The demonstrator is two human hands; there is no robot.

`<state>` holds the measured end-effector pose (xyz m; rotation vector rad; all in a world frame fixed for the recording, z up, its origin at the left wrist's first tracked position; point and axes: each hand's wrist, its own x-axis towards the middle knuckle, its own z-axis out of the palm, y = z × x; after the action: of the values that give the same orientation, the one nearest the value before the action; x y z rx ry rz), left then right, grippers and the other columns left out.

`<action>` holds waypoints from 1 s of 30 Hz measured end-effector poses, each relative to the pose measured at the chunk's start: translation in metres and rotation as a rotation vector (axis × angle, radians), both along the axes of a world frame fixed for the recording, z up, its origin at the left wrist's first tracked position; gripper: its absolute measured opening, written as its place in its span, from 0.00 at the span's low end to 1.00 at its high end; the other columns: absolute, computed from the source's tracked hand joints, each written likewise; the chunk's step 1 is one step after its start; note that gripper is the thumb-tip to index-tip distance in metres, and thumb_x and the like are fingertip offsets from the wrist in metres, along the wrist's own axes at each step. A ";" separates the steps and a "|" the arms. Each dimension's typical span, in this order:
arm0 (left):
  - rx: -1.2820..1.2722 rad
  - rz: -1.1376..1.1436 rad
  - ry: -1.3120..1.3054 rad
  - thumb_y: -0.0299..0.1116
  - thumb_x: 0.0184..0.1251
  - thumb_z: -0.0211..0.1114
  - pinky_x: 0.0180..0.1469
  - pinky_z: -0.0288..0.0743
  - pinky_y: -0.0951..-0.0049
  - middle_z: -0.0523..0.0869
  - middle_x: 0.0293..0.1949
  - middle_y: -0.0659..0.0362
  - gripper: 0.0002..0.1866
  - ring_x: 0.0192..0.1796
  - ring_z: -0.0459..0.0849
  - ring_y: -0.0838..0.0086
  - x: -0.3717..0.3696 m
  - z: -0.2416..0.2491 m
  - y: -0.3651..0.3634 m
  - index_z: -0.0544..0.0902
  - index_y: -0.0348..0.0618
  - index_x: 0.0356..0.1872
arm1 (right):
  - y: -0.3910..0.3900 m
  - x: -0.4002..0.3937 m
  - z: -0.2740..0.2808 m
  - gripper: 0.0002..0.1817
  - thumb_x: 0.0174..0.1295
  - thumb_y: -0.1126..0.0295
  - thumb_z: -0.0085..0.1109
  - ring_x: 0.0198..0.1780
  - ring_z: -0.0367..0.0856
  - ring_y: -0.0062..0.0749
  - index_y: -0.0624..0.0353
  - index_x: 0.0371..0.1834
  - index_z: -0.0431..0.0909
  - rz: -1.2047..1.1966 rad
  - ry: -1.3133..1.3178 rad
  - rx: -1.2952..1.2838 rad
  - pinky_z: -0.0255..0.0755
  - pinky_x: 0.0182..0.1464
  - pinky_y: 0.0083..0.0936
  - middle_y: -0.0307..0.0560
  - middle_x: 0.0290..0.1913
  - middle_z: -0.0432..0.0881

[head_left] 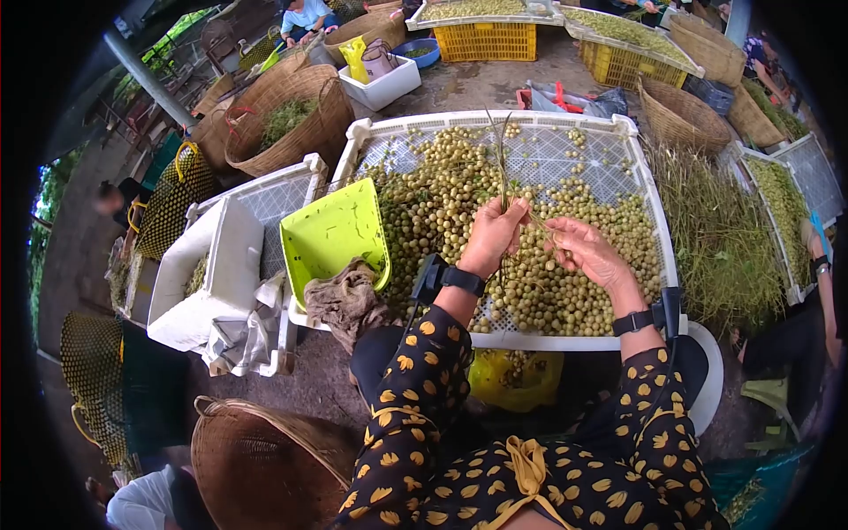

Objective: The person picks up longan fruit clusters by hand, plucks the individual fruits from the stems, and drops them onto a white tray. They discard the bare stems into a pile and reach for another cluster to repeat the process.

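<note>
My left hand [497, 237] is closed in a pinch around a thin, dry-looking twig [502, 163], which sticks up above the fingers. Close on its right, my right hand [586, 251] has its fingers curled together at fine stem ends; what exactly lies between them is too small to make out. Both hands are over a white mesh tray [649, 177] spread with small round yellow-green fruits [442, 221]. A lime-green scoop [331, 231] rests on the tray's left side, with a crumpled brown cloth [343, 300] over its near edge.
Left of the tray are a white foam box [212, 256] and a wicker basket [305, 124] with greenery inside. Cut stems [715, 230] are heaped at the right. Another wicker basket [265, 464] stands near left. A yellow bag [515, 380] sits under the tray. Other people work around.
</note>
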<state>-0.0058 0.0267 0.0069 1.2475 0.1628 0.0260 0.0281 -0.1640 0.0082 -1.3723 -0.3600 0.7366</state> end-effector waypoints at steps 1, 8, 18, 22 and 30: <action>0.003 0.002 0.002 0.38 0.68 0.57 0.14 0.60 0.81 0.78 0.25 0.62 0.11 0.14 0.65 0.85 0.000 0.000 -0.001 0.76 0.40 0.33 | 0.002 0.002 -0.008 0.17 0.63 0.61 0.57 0.26 0.70 0.12 0.58 0.51 0.75 -0.012 -0.015 -0.008 0.61 0.23 0.10 0.38 0.33 0.79; -0.030 0.183 -0.003 0.38 0.68 0.58 0.15 0.58 0.79 0.77 0.23 0.62 0.11 0.12 0.63 0.83 0.004 -0.004 0.008 0.75 0.41 0.32 | -0.016 0.025 -0.021 0.14 0.62 0.61 0.58 0.28 0.74 0.18 0.59 0.44 0.77 -0.338 -0.694 -0.425 0.69 0.28 0.16 0.38 0.31 0.79; -0.128 0.362 -0.053 0.38 0.69 0.56 0.13 0.60 0.81 0.82 0.31 0.59 0.09 0.12 0.64 0.85 0.005 0.002 0.009 0.74 0.42 0.35 | 0.006 -0.004 0.008 0.24 0.62 0.53 0.58 0.27 0.77 0.18 0.64 0.49 0.74 -0.111 -0.178 -0.301 0.71 0.24 0.14 0.45 0.34 0.80; -0.103 0.345 -0.065 0.38 0.69 0.57 0.14 0.62 0.80 0.83 0.30 0.59 0.10 0.13 0.66 0.84 0.002 0.000 0.003 0.74 0.42 0.36 | 0.029 -0.010 -0.016 0.24 0.62 0.52 0.57 0.24 0.75 0.16 0.65 0.48 0.74 -0.244 -0.032 0.004 0.68 0.21 0.13 0.44 0.35 0.79; -0.112 0.473 -0.089 0.40 0.68 0.57 0.14 0.60 0.79 0.80 0.27 0.62 0.12 0.12 0.64 0.84 0.003 0.006 0.022 0.74 0.42 0.30 | 0.021 -0.005 -0.025 0.12 0.66 0.62 0.53 0.21 0.73 0.14 0.60 0.43 0.76 -0.293 -0.012 0.061 0.67 0.19 0.14 0.38 0.28 0.78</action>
<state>-0.0026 0.0491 0.0130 1.0713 0.3738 0.4744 0.0232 -0.1432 -0.0170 -1.3368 -0.1828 0.4721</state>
